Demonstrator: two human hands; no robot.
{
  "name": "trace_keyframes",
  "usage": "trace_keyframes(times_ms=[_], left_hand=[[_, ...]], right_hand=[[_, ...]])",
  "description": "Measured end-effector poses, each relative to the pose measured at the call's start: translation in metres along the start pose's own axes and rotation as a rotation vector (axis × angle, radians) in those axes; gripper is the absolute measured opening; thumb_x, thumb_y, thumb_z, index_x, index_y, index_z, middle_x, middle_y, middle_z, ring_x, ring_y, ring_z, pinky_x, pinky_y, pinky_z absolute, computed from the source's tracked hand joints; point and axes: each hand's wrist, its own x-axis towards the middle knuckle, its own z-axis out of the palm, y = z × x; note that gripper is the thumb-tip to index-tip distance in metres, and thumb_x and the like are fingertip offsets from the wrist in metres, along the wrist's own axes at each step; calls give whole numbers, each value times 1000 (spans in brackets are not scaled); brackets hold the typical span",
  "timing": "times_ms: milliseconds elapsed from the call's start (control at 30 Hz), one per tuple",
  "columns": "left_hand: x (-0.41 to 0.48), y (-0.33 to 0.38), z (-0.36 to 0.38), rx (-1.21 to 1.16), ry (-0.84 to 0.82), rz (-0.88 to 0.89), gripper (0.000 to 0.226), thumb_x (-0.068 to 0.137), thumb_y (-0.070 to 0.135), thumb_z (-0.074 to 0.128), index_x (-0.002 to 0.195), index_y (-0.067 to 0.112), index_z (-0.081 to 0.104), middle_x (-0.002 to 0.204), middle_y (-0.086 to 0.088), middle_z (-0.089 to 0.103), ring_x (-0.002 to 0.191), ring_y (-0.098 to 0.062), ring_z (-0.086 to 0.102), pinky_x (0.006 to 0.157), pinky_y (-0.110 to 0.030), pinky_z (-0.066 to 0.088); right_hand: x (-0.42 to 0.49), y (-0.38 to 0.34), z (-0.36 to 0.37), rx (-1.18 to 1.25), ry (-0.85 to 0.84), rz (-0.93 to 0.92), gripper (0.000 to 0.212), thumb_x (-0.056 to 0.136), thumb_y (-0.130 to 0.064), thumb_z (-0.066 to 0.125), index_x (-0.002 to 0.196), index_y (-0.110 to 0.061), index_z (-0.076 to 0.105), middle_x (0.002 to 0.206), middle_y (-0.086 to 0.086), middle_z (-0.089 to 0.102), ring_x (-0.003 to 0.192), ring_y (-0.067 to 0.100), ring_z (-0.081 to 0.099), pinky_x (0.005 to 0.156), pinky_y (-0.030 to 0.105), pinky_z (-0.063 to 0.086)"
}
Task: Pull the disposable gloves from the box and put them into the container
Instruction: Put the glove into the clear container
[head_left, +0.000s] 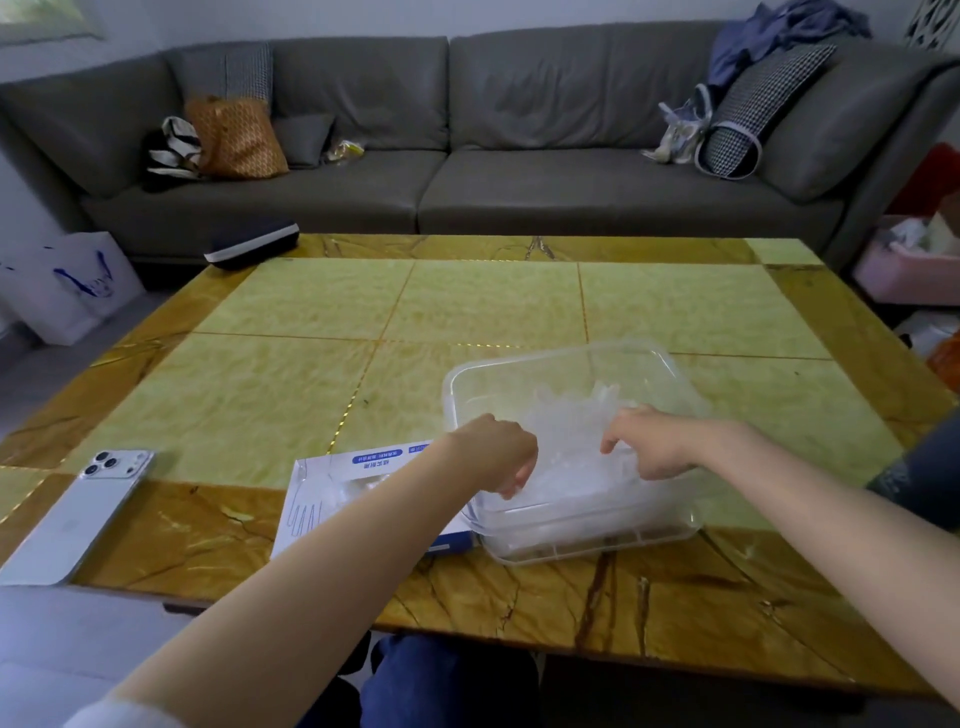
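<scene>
Left hand (493, 452) and right hand (649, 444) both gripped disposable gloves (566, 457) inside container (571, 358). Glove box (332, 493) lay just left, nearer left hand.

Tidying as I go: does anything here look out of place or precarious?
Nothing spilled: the gloves sit inside the container. Only the phone stands out, lying at the table's near left edge, where a nudge might knock it off.

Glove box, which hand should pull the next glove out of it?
Probably the left hand: it sits at the left edge of the container, right beside the glove box, its forearm crossing over the box. The right hand is further right, away from the box. Both grip the gloves.
</scene>
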Motion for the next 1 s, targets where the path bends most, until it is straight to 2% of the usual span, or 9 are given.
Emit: trace_keyframes(times_ms=[67, 167, 233, 333, 433, 600, 833, 933, 1000], left_hand=[[5, 1, 0, -48, -65, -23, 30, 90, 0, 51, 113, 14, 64, 120, -8, 57, 105, -28, 55, 86, -29, 42], [6, 6, -6, -76, -23, -36, 36, 90, -5, 41, 117, 9, 62, 121, -9, 55, 100, -28, 56, 83, -31, 43], [9, 7, -6, -91, 79, -36, 32, 92, -2, 39, 116, 5, 59, 119, -10, 53, 99, -27, 54, 82, -31, 42], [21, 6, 3, -150, 68, -16, 26, 97, 9, 43, 120, 7, 54, 122, -11, 45, 109, -28, 50, 88, -36, 43], [32, 6, 15, -69, -96, -24, 32, 95, 22, 52, 124, 8, 52, 132, -12, 36, 116, -31, 45, 95, -42, 42], [45, 3, 27, 50, -192, -98, 46, 85, 20, 66, 126, 11, 47, 133, -12, 28, 114, -34, 48, 85, -40, 43], [46, 7, 31, 114, -283, -116, 50, 90, 8, 54, 137, 11, 38, 154, -20, 1, 106, -35, 59, 78, -36, 48], [38, 5, 20, 95, -270, -81, 47, 88, 15, 63, 132, 11, 45, 145, -16, 30, 108, -30, 56, 86, -35, 48], [29, 2, 9, 38, -204, -46, 49, 88, 22, 65, 132, 10, 46, 133, -11, 47, 111, -27, 53, 95, -35, 45]], right_hand=[[-5, -3, -12, 102, 9, -24, 59, 86, 5, 41, 140, -19, 42, 147, 4, 34, 137, 20, 31, 106, 27, 33], [-12, -13, -21, 370, 385, -102, 49, 88, 7, 40, 124, -20, 59, 131, -1, 55, 123, 13, 48, 96, 19, 37], [-9, -20, -16, 425, 514, -111, 36, 91, 1, 44, 111, -19, 67, 114, -3, 64, 107, 12, 57, 93, 25, 44], [5, -24, -1, 230, 228, -45, 22, 94, -18, 53, 112, -23, 64, 116, -3, 63, 102, 15, 58, 91, 32, 47], [17, -24, 8, 43, -8, 69, 40, 91, -21, 59, 130, -23, 50, 127, 3, 55, 110, 21, 55, 86, 28, 44], [27, -21, 5, -20, -100, 125, 71, 84, -9, 65, 143, -21, 27, 131, 10, 49, 103, 24, 55, 76, 28, 41], [26, -17, 7, -112, -73, 123, 76, 84, -7, 64, 145, -19, 21, 134, 12, 45, 109, 26, 55, 73, 26, 40], [23, -15, 6, -86, -77, 134, 72, 86, -15, 61, 145, -17, 21, 127, 10, 53, 95, 24, 58, 71, 29, 43], [17, -14, 2, -80, -66, 149, 62, 89, -22, 59, 143, -16, 28, 128, 8, 55, 99, 23, 59, 77, 29, 46]])
